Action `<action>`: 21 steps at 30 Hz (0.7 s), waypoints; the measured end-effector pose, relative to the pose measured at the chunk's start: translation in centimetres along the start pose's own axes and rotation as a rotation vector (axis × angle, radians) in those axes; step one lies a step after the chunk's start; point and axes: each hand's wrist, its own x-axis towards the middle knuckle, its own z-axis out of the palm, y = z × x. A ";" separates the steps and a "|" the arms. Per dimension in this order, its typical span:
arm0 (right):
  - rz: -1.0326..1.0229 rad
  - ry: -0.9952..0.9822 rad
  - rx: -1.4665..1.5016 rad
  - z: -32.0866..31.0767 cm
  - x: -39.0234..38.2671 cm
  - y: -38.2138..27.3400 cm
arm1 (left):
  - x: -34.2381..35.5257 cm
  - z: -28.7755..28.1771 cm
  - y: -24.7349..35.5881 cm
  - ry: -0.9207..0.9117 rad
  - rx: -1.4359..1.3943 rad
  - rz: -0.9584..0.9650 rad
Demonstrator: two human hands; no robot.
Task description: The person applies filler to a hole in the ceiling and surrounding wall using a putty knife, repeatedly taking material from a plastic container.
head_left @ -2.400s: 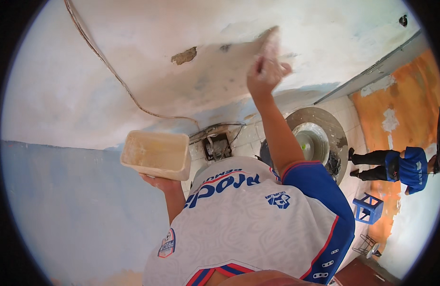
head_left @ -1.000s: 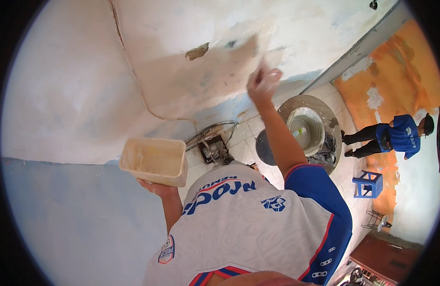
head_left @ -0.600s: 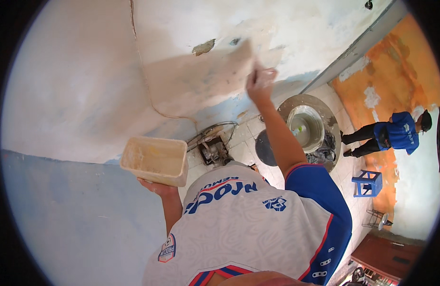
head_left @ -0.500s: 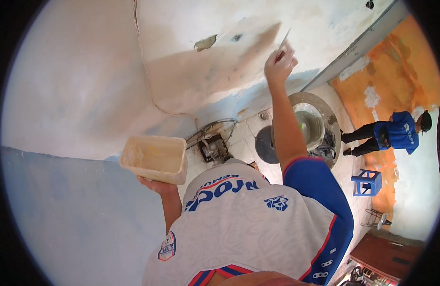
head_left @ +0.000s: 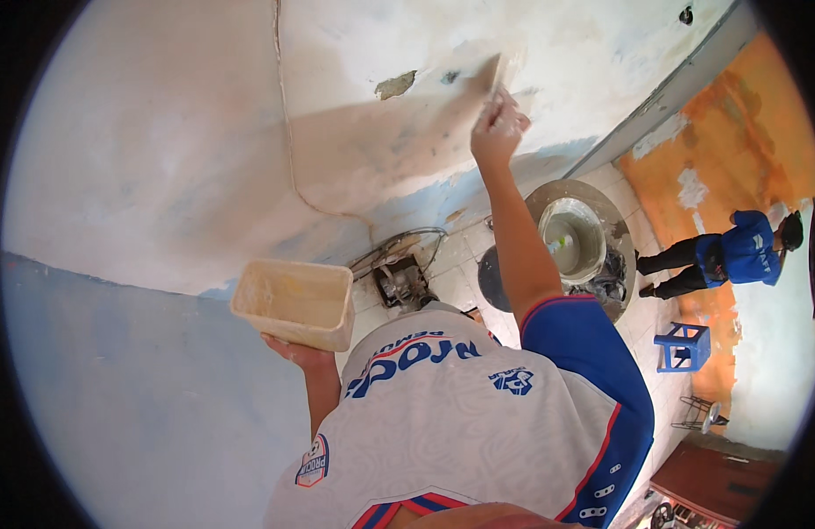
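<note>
My left hand point(head_left: 298, 353) holds up a cream rectangular plastic tub point(head_left: 335, 310) from beneath, its inner walls smeared with pale paste. With my right arm stretched out, my right hand point(head_left: 498, 132) grips a thin-bladed putty knife point(head_left: 497, 74) by its handle, fingers closed round it. The blade appears to be at the whitish plastered wall point(head_left: 355, 53), where its shadow meets it; firm contact is hard to make out. Left of the knife, a bare chipped patch point(head_left: 395, 85) and a small dark spot point(head_left: 450, 78) mark this wall.
A cable point(head_left: 288, 167) runs down the wall to an open box point(head_left: 399, 280). Below my right arm, a metal basin point(head_left: 573, 238) rests on a round surface point(head_left: 549, 191). Farther right are a person in a blue shirt point(head_left: 750, 247), a blue stool point(head_left: 684, 346) and an orange wall point(head_left: 725, 132).
My right hand and the putty knife have moved left across the wall, the blade turning more upright. The tub sits slightly farther right and lower in view.
</note>
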 end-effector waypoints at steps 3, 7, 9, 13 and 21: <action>-0.298 -0.086 0.025 3.7 -1.4 -2.8 | 0.5 1.3 0.4 -0.056 -0.028 -0.041; -0.327 -0.216 0.216 0.4 -4.7 -6.3 | 0.1 0.5 0.5 -0.024 0.006 0.031; -0.177 -0.142 0.173 -0.9 -4.4 -5.2 | -0.1 1.0 0.5 -0.017 0.032 0.050; -0.058 0.050 0.021 -0.4 -1.5 -2.9 | -0.5 0.3 0.5 -0.027 -0.037 -0.030; -0.162 -0.175 0.415 0.6 -4.2 -7.0 | -0.1 1.5 -0.2 0.047 0.016 -0.033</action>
